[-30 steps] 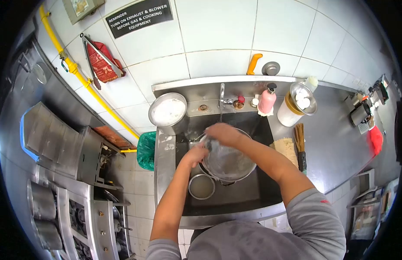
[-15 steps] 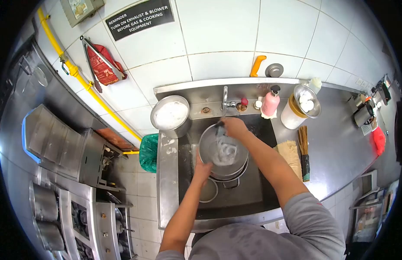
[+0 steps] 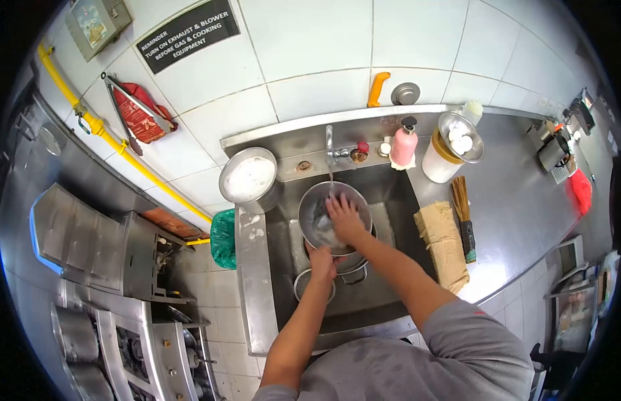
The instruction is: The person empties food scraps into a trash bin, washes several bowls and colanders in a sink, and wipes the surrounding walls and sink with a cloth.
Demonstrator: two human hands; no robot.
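Note:
Under the running faucet (image 3: pixel 329 142), a round metal bowl (image 3: pixel 309 212) is held in the sink (image 3: pixel 384 304). My left hand (image 3: pixel 322 260) grips its near rim from below, with the fingers partly hidden under the bowl. Inside the bowl lies my right hand (image 3: pixel 346 219), fingers spread near the stream of water, with nothing visible in it. Beneath the bowl, other metal cookware (image 3: pixel 354 275) with loop handles rests in the basin, mostly covered.
A large pot (image 3: pixel 265 195) of white foam stands at the sink's left. To the right are a pink pump bottle (image 3: pixel 404 146), a white container (image 3: pixel 441 164) topped by a metal bowl, a folded brown cloth (image 3: pixel 441 244) and a stick brush (image 3: pixel 463 217). A green-lined bin (image 3: pixel 223 239) stands at left.
Water now runs from the faucet into the bowl. My right hand has moved from the bowl's far rim to its inside and spread its fingers. My left hand has shifted to the near rim.

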